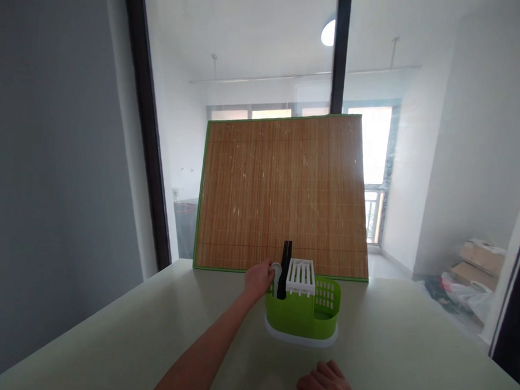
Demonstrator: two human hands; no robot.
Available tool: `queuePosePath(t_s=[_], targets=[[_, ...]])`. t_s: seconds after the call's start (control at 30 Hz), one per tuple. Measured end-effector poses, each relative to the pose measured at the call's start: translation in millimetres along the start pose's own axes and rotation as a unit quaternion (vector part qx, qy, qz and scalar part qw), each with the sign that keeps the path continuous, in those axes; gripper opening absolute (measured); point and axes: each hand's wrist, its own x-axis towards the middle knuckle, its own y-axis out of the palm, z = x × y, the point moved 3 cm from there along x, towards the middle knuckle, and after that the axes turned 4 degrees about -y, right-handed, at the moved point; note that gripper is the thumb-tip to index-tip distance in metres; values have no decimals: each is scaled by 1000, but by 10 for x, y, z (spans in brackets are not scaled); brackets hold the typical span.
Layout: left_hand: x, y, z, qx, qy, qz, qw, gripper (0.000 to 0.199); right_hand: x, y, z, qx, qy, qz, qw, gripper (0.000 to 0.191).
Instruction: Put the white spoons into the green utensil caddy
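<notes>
A green holder (291, 318) with a white base stands on the pale table. Black chopsticks (285, 271) stand upright in its left part, and beside them is a pale spoon (276, 274) with its round end up. My left hand (260, 276) is at the holder's left rim, its fingers closed at the spoon's round end. A white slatted rack (300, 276) sits on the middle of the holder, while the right compartment shows a perforated wall. My right hand (326, 385) rests on the table in front of the holder, with its fingers curled and nothing visible in them.
Behind the holder a brown bamboo mat (281, 190) with green edging leans upright at the table's (391, 339) far edge. Dark-framed glass rises beyond it. On the floor at the right lie cardboard boxes (483, 259) and plastic bags (466, 290).
</notes>
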Motion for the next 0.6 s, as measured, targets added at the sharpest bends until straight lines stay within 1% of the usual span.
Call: queuePosePath(t_s=[0.07, 0.13, 0.2, 0.23, 0.27, 0.3, 0.33, 0.37, 0.43, 0.5, 0.53, 0.6], targets=[[-38, -68, 3, -3, 3, -12, 1000, 27, 34, -36, 13, -1, -5, 29, 1000, 20], [-157, -137, 20, -19, -2, -46, 999, 30, 65, -79, 15, -5, -4, 43, 999, 19], [-390, -152, 55, -77, -15, -108, 991, 28, 80, -108, 4, -9, 4, 39, 999, 19], [-547, -120, 72, -120, -19, -134, 984, 27, 81, -118, -8, -10, 13, 32, 999, 19], [-721, -59, 83, -165, -20, -149, 975, 26, 79, -129, -23, -9, 23, 20, 999, 19], [-898, 36, 78, -201, -13, -134, 970, 26, 77, -144, -41, -6, 37, 5, 999, 19], [-1069, 150, 56, -219, -3, -99, 971, 26, 76, -167, -58, -4, 49, -12, 999, 19], [-1227, 269, 18, -222, 9, -54, 974, 25, 79, -196, -71, -1, 57, -23, 998, 18], [-1480, 493, -102, -201, 47, 65, 976, 21, 97, -262, -86, 8, 60, -13, 998, 15], [-1632, 648, -233, -167, 79, 168, 968, 28, 120, -331, -94, 20, 59, 11, 998, 14], [-1675, 702, -294, -152, 94, 205, 962, 31, 127, -360, -98, 27, 60, 21, 998, 14], [-1725, 785, -394, -126, 123, 255, 951, 27, 126, -395, -109, 38, 67, 33, 997, 13]])
